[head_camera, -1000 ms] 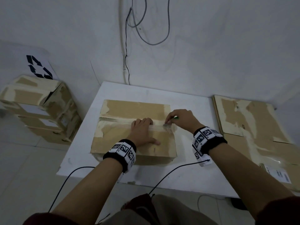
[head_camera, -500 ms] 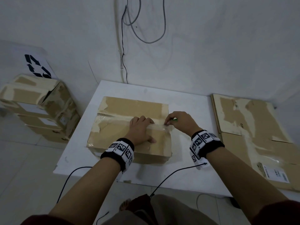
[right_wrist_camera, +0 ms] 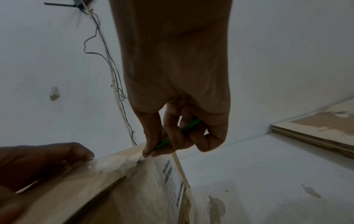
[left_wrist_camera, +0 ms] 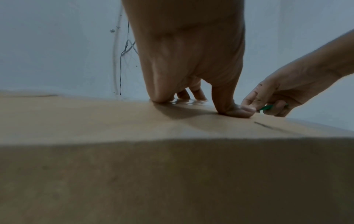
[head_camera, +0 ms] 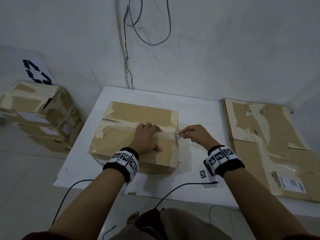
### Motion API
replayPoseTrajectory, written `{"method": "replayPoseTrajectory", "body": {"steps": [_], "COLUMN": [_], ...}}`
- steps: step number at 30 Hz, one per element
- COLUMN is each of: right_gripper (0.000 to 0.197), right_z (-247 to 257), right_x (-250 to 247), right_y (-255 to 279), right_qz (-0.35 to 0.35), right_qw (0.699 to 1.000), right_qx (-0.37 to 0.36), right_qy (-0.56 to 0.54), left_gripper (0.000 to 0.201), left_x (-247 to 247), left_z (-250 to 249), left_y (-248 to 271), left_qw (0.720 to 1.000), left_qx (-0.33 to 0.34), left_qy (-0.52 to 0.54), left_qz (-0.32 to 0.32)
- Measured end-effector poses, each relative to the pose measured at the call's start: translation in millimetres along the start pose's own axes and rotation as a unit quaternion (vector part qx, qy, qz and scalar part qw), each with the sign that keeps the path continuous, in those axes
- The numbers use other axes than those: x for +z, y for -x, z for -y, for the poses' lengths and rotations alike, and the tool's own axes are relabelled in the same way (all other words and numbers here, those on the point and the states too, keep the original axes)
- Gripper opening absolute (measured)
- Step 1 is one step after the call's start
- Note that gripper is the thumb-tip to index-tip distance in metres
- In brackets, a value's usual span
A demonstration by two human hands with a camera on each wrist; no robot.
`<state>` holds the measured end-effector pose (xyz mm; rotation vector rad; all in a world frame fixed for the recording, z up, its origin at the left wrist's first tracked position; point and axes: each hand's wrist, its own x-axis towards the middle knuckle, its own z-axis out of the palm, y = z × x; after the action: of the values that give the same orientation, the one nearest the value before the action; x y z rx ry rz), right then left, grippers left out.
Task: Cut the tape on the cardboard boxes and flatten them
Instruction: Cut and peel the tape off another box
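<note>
Both hands work the box (head_camera: 135,135) on the table (head_camera: 199,108): left hand (head_camera: 147,137) lies flat, steadying it, while right hand (head_camera: 195,135) pinches a green cutter (right_wrist_camera: 178,133) at the tape's (head_camera: 168,134) right end.

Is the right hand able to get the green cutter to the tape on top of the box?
Probably yes. The right hand grips the green cutter right at the box's right edge, where the tape ends. The left hand presses further along the seam and may block it.

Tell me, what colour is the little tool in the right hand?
Green; the cutter shows best in the right wrist view.
</note>
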<state>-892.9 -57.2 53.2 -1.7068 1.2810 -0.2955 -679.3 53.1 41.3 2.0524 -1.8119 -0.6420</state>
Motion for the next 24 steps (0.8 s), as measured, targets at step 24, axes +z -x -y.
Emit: {"method": "replayPoseTrajectory", "body": {"steps": [24], "right_gripper": [0.017], "right_z": [-22.5], "right_x": [23.7], "right_y": [12.6], "right_qz": [-0.11], "right_qw": [0.988], "right_qx": [-0.096], "right_qy": [0.043], "left_gripper": [0.065], "left_x": [22.9], "left_z": [-31.0], "left_y": [-3.1], "left_qw": [0.999], "left_qx": [-0.033], "left_qy": [-0.017], "left_qz": [-0.007]}}
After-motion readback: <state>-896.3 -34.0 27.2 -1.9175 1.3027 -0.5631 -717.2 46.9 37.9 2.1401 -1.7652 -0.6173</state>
